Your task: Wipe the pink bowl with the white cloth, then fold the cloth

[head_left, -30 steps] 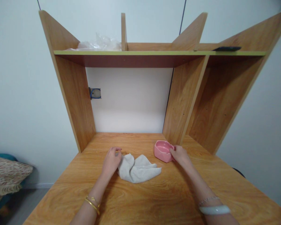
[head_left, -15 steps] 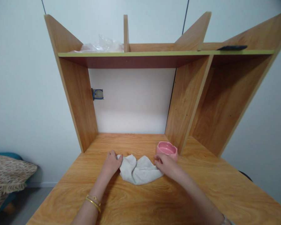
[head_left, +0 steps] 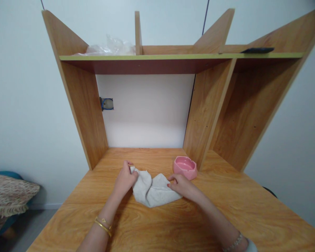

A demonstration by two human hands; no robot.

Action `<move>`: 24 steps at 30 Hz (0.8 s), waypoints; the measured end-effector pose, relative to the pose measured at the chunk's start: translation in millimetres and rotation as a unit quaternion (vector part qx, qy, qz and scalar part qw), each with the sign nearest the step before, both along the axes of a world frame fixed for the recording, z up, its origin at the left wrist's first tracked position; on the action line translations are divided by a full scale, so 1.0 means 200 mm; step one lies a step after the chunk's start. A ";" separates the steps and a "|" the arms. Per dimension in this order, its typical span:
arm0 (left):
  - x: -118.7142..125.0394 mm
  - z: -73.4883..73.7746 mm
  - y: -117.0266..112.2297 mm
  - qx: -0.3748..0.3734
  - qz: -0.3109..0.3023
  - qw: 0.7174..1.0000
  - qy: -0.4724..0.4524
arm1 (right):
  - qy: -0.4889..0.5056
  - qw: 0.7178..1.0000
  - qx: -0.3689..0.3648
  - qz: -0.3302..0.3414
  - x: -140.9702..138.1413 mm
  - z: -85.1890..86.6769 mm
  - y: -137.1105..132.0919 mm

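A crumpled grey-white cloth (head_left: 152, 189) lies on the wooden desk (head_left: 173, 224), a little in front of me. My left hand (head_left: 125, 179) pinches the cloth's left corner. My right hand (head_left: 180, 185) grips the cloth's right edge with its fingertips. A pink bowl-like dish (head_left: 185, 167) stands upright on the desk just behind my right hand, apart from it and close to the wooden divider.
A wooden hutch rises at the back with an upright divider (head_left: 204, 112) right of centre. On its upper shelf (head_left: 173, 56) lie a clear plastic bag (head_left: 110, 49) and a dark flat object (head_left: 257, 50). A patterned cushion (head_left: 7, 196) sits at far left.
My right hand has let go of the pink dish, which now stands flat near the divider, and moved left onto the cloth's right edge. My left hand kept its hold on the cloth's left corner.
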State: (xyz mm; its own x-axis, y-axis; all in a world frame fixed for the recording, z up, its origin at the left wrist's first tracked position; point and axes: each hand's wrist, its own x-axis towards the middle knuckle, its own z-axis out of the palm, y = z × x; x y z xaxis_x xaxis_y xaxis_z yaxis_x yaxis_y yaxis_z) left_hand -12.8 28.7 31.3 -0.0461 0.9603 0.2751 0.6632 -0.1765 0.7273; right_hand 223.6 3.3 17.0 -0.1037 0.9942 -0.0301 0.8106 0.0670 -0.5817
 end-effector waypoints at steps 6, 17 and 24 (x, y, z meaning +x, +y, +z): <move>0.00 0.08 -0.03 0.122 -0.030 0.980 -0.151 | -0.009 1.000 0.012 -0.022 0.01 0.00 -0.01; -0.08 0.14 -0.04 0.137 0.104 0.985 -0.029 | -0.077 0.996 -0.012 -0.037 0.02 0.04 -0.03; -0.14 0.13 -0.03 -0.134 0.159 0.953 0.220 | -0.089 0.995 -0.003 -0.045 0.05 0.12 -0.07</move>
